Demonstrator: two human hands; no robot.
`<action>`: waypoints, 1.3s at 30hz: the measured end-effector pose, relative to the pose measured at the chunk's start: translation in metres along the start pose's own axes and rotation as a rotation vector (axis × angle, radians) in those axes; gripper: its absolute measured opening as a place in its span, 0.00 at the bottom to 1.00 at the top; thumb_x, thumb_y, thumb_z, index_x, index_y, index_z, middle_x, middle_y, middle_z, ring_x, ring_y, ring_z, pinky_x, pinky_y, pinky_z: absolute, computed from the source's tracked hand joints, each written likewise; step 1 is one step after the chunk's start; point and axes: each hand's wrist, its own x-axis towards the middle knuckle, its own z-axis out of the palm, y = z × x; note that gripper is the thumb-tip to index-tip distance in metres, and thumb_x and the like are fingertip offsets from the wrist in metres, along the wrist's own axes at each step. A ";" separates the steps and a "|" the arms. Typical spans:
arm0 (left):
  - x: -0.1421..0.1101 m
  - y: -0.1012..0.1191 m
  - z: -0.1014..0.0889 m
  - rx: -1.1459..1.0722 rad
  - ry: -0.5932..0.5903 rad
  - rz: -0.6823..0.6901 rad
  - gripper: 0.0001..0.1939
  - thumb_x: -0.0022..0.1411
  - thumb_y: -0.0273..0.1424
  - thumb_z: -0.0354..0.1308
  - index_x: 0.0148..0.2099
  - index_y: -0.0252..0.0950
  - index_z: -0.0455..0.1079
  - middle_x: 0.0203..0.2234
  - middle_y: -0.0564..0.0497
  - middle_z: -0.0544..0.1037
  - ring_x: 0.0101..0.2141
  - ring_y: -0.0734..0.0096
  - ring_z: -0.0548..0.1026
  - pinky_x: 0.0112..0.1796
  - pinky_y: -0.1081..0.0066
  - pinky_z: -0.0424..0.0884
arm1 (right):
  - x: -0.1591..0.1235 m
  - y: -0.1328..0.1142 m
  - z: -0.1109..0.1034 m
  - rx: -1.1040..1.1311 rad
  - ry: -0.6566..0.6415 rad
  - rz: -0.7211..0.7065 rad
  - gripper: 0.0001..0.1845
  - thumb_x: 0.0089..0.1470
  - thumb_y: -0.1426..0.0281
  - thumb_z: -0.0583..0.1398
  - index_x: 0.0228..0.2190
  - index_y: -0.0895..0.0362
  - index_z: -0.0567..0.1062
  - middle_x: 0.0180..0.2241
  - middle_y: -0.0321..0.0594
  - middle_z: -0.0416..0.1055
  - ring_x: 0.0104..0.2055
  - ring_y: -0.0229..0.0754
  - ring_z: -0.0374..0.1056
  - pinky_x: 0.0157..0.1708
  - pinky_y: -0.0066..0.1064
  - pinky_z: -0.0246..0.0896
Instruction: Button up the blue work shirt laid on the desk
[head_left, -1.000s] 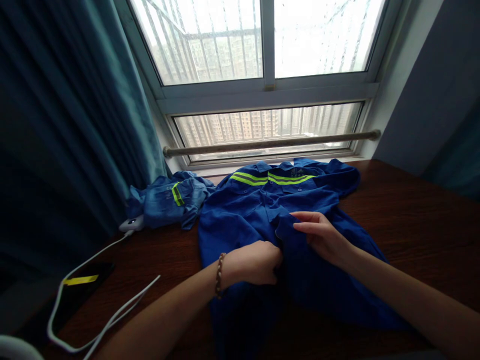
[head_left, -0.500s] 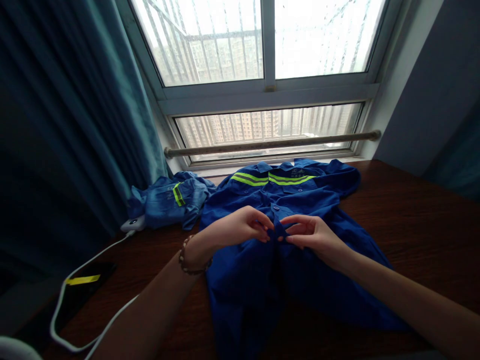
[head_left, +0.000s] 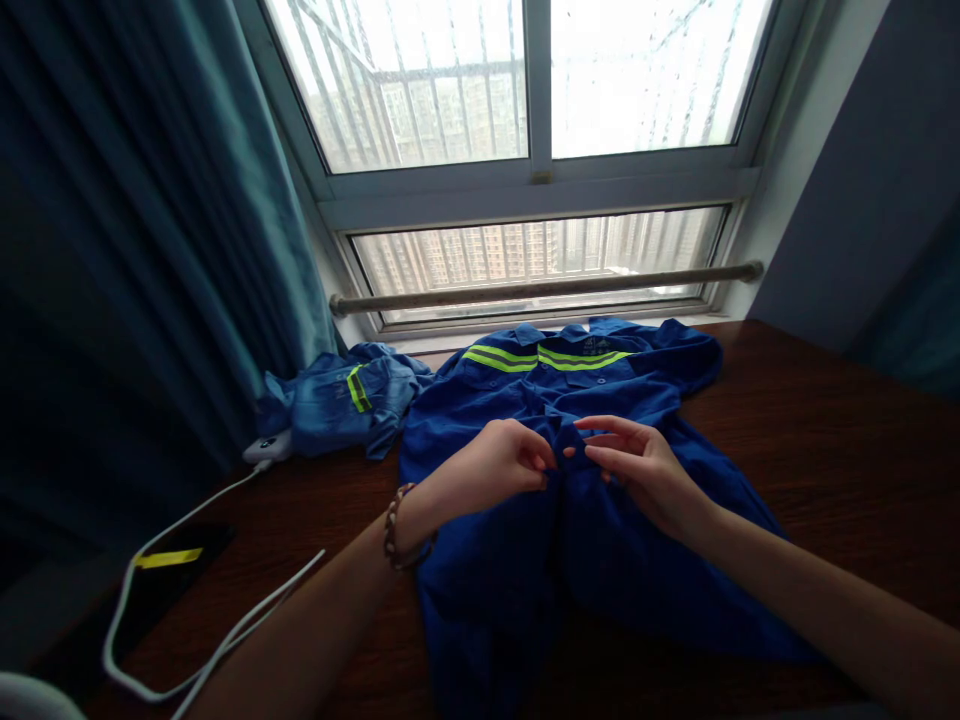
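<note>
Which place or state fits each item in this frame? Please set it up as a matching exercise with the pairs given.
Things:
1. blue work shirt
2. lighter blue garment
3. white cable
4. bead bracelet

Places or states:
A. on the left wrist
B. bunched beside the curtain
C. trailing over the table's near left part
D. spread flat, both hands pinching its front edge

Pairs: 1-D, 2-B, 3-C, 4-A

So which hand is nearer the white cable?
Left. The left hand pinches the blue shirt front, on the side of the white cable; the right hand is farther right.
</note>
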 end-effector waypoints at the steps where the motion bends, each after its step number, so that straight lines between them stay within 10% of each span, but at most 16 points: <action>1: 0.000 -0.001 0.001 0.003 -0.006 0.001 0.10 0.46 0.24 0.53 0.32 0.34 0.73 0.23 0.53 0.73 0.26 0.73 0.70 0.25 0.77 0.61 | 0.000 0.001 0.000 -0.019 -0.009 0.000 0.18 0.42 0.67 0.64 0.38 0.56 0.73 0.29 0.38 0.74 0.28 0.36 0.67 0.23 0.23 0.54; 9: 0.002 -0.003 -0.004 -0.014 0.039 -0.048 0.09 0.47 0.29 0.56 0.32 0.33 0.73 0.24 0.51 0.75 0.27 0.70 0.71 0.26 0.76 0.63 | 0.003 0.006 0.002 -0.228 -0.078 0.022 0.14 0.45 0.66 0.61 0.35 0.59 0.73 0.20 0.35 0.70 0.21 0.35 0.65 0.20 0.25 0.55; 31: 0.006 0.000 0.007 -0.422 -0.056 -0.158 0.06 0.46 0.27 0.58 0.30 0.32 0.66 0.22 0.51 0.75 0.28 0.66 0.75 0.30 0.70 0.71 | 0.003 0.014 -0.002 -0.283 0.028 -0.165 0.11 0.42 0.67 0.63 0.32 0.57 0.74 0.32 0.39 0.73 0.36 0.43 0.70 0.39 0.34 0.65; 39: 0.009 0.002 0.019 -0.441 0.089 -0.132 0.04 0.46 0.23 0.56 0.29 0.32 0.66 0.21 0.51 0.74 0.26 0.68 0.74 0.30 0.71 0.70 | 0.006 0.014 -0.004 -0.352 0.034 -0.188 0.11 0.41 0.70 0.64 0.32 0.56 0.73 0.29 0.37 0.72 0.32 0.39 0.69 0.35 0.30 0.64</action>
